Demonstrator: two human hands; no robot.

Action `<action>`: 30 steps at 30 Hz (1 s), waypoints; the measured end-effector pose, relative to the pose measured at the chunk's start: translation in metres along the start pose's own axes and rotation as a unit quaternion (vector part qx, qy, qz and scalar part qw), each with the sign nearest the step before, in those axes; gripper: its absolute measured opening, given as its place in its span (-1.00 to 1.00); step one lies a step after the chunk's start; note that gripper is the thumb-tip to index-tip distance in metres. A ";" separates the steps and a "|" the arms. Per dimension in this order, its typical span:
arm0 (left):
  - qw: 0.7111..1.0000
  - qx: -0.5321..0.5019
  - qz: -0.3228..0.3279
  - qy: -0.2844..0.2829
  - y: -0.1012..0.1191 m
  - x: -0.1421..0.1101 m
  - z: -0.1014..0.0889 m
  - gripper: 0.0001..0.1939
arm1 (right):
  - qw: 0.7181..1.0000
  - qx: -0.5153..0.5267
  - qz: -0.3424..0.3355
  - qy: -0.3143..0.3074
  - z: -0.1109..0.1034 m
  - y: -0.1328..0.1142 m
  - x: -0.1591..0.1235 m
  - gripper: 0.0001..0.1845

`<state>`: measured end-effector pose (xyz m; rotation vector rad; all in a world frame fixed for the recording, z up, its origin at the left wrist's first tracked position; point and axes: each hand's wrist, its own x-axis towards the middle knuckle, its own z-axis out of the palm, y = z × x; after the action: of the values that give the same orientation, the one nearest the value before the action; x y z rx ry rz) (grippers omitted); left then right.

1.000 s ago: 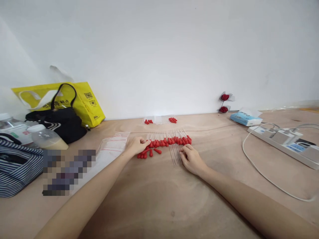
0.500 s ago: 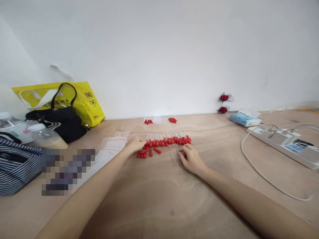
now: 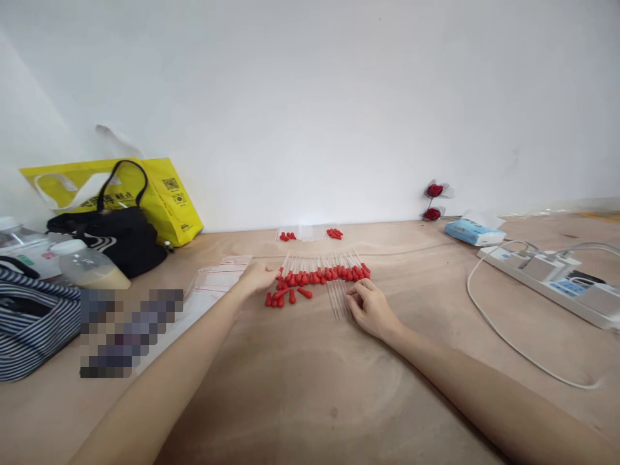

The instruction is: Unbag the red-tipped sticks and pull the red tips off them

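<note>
Dropper row (image 3: 320,274): is lying across the wooden table (image 3: 290,394), red bulbs toward the person, clear thin tubes pointing toward the wall.
Left hand (image 3: 260,278): is resting at the left end of the dropper row, fingers bent; whether they are gripping a bulb there, I cannot tell.
Right hand (image 3: 372,310): is lying just in front of the dropper row's right part, fingers curled inward beside the bare tubes; whether it is pinching one, I cannot tell.
Bare tubes (image 3: 338,300): are lying side by side in front of the dropper row, right of its middle.
Loose red bulbs (image 3: 292,296): are lying scattered in front of the dropper row's left part.
Clear zip bag (image 3: 221,276): is lying flat left of the dropper row, red stripes showing, partly behind the left forearm.
Two red clusters (image 3: 334,234): are sitting behind the dropper row, near the wall.
Yellow bag (image 3: 179,216): is standing left of and behind the dropper row.
Power strip (image 3: 564,289): is lying well to the dropper row's right.
</note>
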<state>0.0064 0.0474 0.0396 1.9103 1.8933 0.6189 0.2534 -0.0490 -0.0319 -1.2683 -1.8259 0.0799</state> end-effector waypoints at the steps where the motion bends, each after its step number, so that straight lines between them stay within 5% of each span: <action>1: 1.000 0.019 0.008 0.014 0.002 -0.006 -0.004 -0.78 | 1.000 -0.012 -0.010 0.010 -0.001 0.000 0.000 -0.91; 5: 0.988 0.081 0.102 0.083 0.007 -0.042 -0.012 -0.85 | 0.988 -0.104 -0.086 0.073 -0.008 -0.007 0.000 -0.82; 9: 0.908 0.180 0.349 0.143 0.007 -0.081 0.004 -0.78 | 0.959 -0.182 -0.176 0.125 -0.013 -0.018 -0.002 -0.64; 12: 0.842 0.217 0.461 0.176 0.004 -0.094 0.024 -0.78 | 0.945 -0.222 -0.223 0.092 -0.014 -0.024 -0.003 -0.58; 16: 0.786 0.229 0.522 0.238 0.000 -0.097 0.041 -0.82 | 0.946 -0.225 -0.235 0.012 -0.012 -0.024 -0.001 -0.62; 23: 0.784 0.214 0.520 0.262 0.001 -0.099 0.041 -0.82 | 0.943 -0.196 -0.269 -0.015 -0.005 -0.017 -0.001 -0.66; 30: 0.818 0.148 0.519 0.198 0.003 -0.094 0.052 -0.76 | 0.939 -0.182 -0.292 0.018 -0.003 -0.018 -0.002 -0.67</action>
<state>0.0385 -0.0449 -0.0064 3.2021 0.9682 1.1271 0.2423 -0.0604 -0.0218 -0.8996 -2.1760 -0.6286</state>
